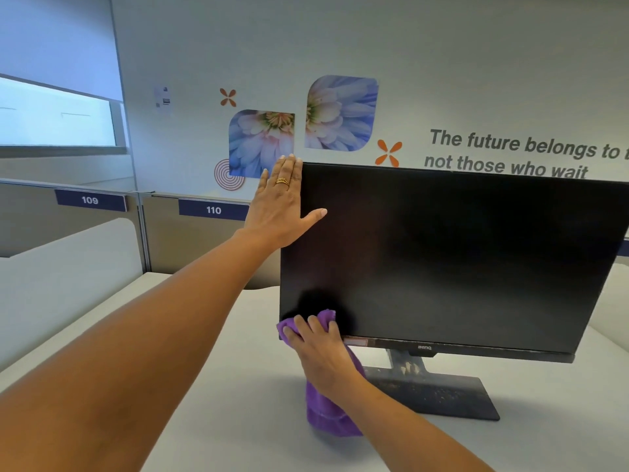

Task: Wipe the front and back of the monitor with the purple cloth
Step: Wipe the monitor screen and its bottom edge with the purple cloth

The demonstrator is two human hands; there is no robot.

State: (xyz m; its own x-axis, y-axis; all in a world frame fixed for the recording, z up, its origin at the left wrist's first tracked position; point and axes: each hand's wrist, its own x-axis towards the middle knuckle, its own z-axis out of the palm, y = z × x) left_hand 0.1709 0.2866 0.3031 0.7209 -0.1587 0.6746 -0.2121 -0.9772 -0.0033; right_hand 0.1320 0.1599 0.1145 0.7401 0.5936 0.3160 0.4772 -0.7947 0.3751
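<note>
Head view: monitor (442, 260) stands at the desk's (238, 386) far edge. Left hand (282, 206), fingers together, thumb spread, steadies its upper-left corner; right hand (323, 356) bunches the soft, light purple cloth (326, 413) against the screen's lower-left corner. The panel is probably fragile, best braced by the bezel.

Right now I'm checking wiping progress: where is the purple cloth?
In the head view, the purple cloth is bunched under the right hand against the monitor screen's lower-left corner, its tail hanging beside the stand.
</note>
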